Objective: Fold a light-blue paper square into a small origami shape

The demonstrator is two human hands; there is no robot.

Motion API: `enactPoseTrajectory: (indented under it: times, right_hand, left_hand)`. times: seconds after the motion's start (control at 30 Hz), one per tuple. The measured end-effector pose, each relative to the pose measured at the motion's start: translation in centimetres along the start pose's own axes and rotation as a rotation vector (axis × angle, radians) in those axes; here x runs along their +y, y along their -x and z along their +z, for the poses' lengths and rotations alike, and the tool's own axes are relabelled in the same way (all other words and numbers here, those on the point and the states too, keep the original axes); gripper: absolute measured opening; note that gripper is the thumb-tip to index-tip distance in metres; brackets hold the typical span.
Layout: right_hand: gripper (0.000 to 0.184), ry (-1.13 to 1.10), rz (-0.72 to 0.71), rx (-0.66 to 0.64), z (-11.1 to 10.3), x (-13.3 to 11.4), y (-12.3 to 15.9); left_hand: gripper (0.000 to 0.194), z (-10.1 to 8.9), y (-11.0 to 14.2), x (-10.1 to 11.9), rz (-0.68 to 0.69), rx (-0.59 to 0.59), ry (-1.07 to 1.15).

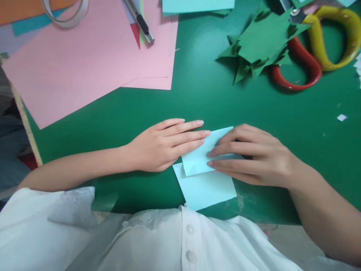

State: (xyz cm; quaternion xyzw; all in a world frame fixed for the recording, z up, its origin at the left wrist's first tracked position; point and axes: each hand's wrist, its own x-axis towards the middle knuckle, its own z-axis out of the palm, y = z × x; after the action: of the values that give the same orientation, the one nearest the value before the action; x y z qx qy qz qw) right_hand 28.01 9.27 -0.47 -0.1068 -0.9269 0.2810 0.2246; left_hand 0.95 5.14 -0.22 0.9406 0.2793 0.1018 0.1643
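Note:
A light blue sheet of paper (198, 161) lies on the green table near its front edge, partly over a second light blue sheet (207, 190). My left hand (169, 145) is flat, with its fingers stretched out and their tips at the left edge of the upper sheet. From the right, my right hand (254, 154) rests on the same sheet. Its fingers are bent but apart, with their tips on the paper, and its thumb is hidden. Part of the upper sheet's right side is covered by those fingers.
Large pink sheets (84, 67) spread over the upper left, with a tape roll (67, 20) and a box cutter (141, 22) on top. At the upper right, a folded green paper piece (262, 39) lies against scissors (324, 49). More light blue paper (197, 5) is at the top.

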Motion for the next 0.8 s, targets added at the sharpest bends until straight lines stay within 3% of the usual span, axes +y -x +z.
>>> enactPoseTrajectory:
  times: [0.17,0.3,0.67,0.8]
  right_hand:
    - [0.01,-0.085,0.134,0.059,0.2,-0.6,-0.5]
    - [0.012,0.036,0.266,0.088,0.7,-1.3,-0.9]
    - [0.006,0.146,0.37,0.066,1.3,-1.6,-1.3]
    - [0.007,0.158,0.367,0.074,1.5,-1.6,-1.4]
  left_hand:
    - [0.045,0.0,0.0,-0.1,0.009,0.011,-0.011]
    - [0.049,-0.1,0.0,0.0,0.002,-0.01,-0.009]
    - [0.052,-0.2,-0.1,0.1,0.005,-0.004,-0.001]
    - [0.039,-0.2,0.0,0.2,0.034,0.11,-0.007]
